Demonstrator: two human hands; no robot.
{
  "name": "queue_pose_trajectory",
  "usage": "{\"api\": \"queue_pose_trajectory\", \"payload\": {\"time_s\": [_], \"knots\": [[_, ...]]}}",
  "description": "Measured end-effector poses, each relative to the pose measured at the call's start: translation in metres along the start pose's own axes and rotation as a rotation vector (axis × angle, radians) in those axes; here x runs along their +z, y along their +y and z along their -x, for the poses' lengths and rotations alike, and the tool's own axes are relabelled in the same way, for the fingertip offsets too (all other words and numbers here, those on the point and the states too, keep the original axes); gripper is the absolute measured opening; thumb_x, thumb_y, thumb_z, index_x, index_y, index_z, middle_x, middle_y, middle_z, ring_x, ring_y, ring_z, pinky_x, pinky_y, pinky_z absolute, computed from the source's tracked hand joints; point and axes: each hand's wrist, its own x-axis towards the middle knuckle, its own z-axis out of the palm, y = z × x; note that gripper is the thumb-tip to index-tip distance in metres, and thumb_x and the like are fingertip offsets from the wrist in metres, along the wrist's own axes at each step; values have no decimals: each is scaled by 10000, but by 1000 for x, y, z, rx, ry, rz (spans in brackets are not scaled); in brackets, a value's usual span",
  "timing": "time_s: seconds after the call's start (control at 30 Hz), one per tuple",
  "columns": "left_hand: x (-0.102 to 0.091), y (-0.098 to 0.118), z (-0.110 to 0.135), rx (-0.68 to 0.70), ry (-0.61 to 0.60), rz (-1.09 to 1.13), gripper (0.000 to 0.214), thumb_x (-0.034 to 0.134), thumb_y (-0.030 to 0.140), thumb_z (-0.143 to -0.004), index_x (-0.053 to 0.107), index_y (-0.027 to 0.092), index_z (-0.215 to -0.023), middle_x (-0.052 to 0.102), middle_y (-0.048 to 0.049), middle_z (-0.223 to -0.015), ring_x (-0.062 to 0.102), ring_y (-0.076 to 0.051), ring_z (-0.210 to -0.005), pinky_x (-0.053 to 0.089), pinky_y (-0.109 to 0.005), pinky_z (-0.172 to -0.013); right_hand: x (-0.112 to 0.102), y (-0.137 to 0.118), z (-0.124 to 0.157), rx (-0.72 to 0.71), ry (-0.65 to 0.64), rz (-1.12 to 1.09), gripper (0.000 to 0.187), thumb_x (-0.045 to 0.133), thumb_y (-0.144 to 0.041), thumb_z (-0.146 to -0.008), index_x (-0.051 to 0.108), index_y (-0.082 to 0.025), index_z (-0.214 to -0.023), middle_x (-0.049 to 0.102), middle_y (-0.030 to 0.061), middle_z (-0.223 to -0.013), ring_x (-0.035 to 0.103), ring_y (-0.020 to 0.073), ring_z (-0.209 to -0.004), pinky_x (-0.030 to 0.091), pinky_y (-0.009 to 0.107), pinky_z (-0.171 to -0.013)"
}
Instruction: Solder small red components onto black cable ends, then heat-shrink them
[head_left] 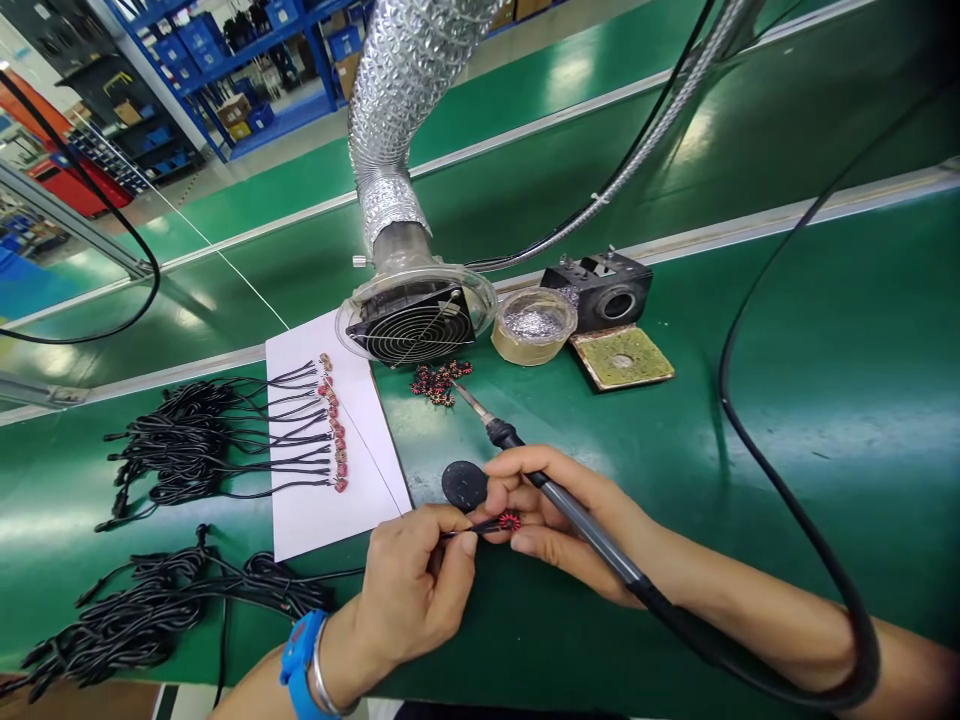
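Note:
My left hand point(420, 570) pinches a black cable point(480, 528) close to its end. At that end sits a small red-and-black wound ring point(511, 521), between the fingertips of my right hand point(577, 515). A soldering iron point(592, 530) also rests in my right hand, its tip pointing up and left toward a pile of similar rings point(439, 382) on the bench. Just behind my fingertips lies a round black disc point(464, 485). My fingers hide where the cable meets the ring.
On a white sheet point(337, 520), cables with reddish ends lie in a row. More black cables point(127, 620) are bundled at left. Behind stand a fume extractor fan point(412, 325), a tub of metallic scraps point(534, 325), an iron stand point(600, 290) and a sponge tray point(624, 358). The iron's cord point(724, 370) loops right.

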Motion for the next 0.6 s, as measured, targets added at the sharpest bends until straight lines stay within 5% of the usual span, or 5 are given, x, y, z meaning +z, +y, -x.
{"api": "queue_pose_trajectory", "payload": {"time_s": [0.6], "knots": [[4, -1, 1, 39, 30, 38, 50, 525, 139, -877, 559, 176, -877, 606, 21, -606, 531, -76, -465, 403, -175, -468, 0, 8, -1, 41, 10, -131, 413, 668, -150, -889, 467, -333, -1200, 494, -35, -982, 643, 66, -891, 546, 323, -928]]}}
